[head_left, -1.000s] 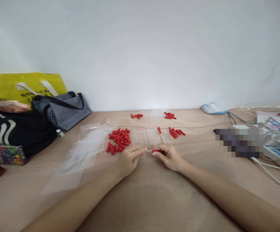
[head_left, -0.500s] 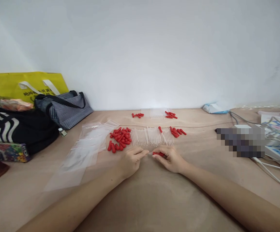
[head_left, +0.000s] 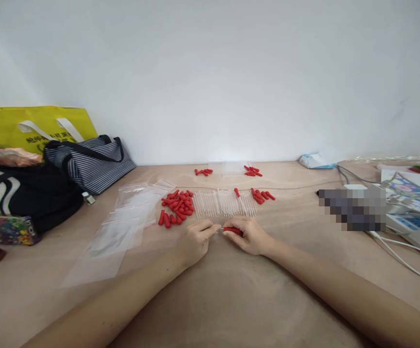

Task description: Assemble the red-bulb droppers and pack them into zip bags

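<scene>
My left hand (head_left: 196,241) is closed, its thumb and forefinger pinching a thin clear tube (head_left: 221,229). Most of that tube is hidden by the fingers. Facing it, my right hand (head_left: 250,235) grips a red rubber bulb (head_left: 233,230), whose narrow end points at the left hand. The tube's end meets the bulb; how deep it sits inside I cannot tell. Just beyond the hands lies a row of clear tubes (head_left: 217,204). A heap of red bulbs (head_left: 179,205) is left of the row, a few more bulbs (head_left: 262,195) lie at its right, and one bulb (head_left: 237,192) rests on it.
Clear plastic bags (head_left: 115,227) lie flat at the left, near a striped bag (head_left: 90,162), a black bag (head_left: 50,198) and a small bottle (head_left: 88,198). More tubes (head_left: 233,169) lie by the wall. White cables (head_left: 401,251) and a power strip (head_left: 405,224) occupy the right.
My right hand has moved closer to the left, so less of the tube shows between them. The whole view has shifted slightly; the heap and row look unchanged.
</scene>
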`<action>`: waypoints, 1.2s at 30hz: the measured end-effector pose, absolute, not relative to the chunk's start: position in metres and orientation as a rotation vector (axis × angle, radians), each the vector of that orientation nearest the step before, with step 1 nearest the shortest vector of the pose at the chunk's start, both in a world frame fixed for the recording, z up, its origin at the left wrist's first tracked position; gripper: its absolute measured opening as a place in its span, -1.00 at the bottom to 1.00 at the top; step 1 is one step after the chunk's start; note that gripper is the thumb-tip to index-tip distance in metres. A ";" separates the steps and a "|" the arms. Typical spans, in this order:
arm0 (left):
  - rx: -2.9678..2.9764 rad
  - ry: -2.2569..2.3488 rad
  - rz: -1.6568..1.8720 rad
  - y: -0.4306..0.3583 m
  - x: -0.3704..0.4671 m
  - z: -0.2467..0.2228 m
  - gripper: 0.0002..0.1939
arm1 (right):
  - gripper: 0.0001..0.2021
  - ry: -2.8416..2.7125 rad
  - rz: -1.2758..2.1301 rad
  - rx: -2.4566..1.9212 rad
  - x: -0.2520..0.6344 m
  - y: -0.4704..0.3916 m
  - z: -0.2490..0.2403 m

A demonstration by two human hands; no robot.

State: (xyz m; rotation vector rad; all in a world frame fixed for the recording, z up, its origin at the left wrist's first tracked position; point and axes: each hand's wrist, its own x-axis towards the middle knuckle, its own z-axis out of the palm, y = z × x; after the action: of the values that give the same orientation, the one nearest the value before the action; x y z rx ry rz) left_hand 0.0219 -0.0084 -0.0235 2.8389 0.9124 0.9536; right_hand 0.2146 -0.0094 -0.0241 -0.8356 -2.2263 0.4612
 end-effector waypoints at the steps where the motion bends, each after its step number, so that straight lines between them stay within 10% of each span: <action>1: 2.842 0.909 0.955 -0.008 0.022 -0.023 -0.64 | -0.86 -2.225 0.471 -0.833 0.215 -0.009 -0.023; 17: 2.519 1.071 1.198 -0.007 0.027 -0.013 -0.79 | -0.75 -1.227 1.283 -0.875 0.216 0.010 -0.006; 36: 2.661 1.434 0.856 -0.003 0.028 -0.017 -0.88 | -0.68 -1.678 0.408 -1.887 0.243 0.084 -0.011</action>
State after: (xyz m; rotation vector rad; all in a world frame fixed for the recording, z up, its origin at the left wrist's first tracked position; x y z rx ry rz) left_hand 0.0280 -0.0028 -0.0172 2.6605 1.4339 0.8564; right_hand 0.2428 0.0844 -0.0107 -1.8874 -1.6779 0.4077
